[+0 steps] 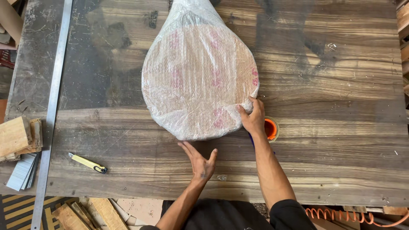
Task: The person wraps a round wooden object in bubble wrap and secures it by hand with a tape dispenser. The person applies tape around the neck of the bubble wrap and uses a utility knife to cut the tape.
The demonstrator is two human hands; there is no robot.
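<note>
**Two hands at the near edge of a wrapped round board**

The right hand [254, 117] pinches the loose plastic at the lower right rim of the wrapped round board [198, 74] — fingers curled into the film, thumb towards the board. The left hand [199, 162] lies flat and open on the wooden tabletop [332, 140] just below the bundle's near edge, fingers spread and pointing up-left, holding nothing; its fingertips are close to the wrap, though whether they touch it cannot be told.

Just beside the right wrist, partly hidden by it, sits a roll of tape with an orange core [271, 129], and a sliver of something blue shows under the forearm. Nothing else stands close to the hands. Well off to the left lies a yellow utility knife [88, 163], and a long metal ruler [52, 108] runs along the table's left side. Past the ruler are stacked wood offcuts [17, 136], and more scraps [85, 215] lie on the floor below. An orange coiled hose [345, 215] shows under the table's near right edge.

The bundle lies on the middle of the table, reaching to its far edge. It is a flat, roughly round wooden piece narrowing towards the top, sheathed in clear bubble wrap with faint pink marks showing through; the film gathers into a crinkled neck at the far end.
</note>
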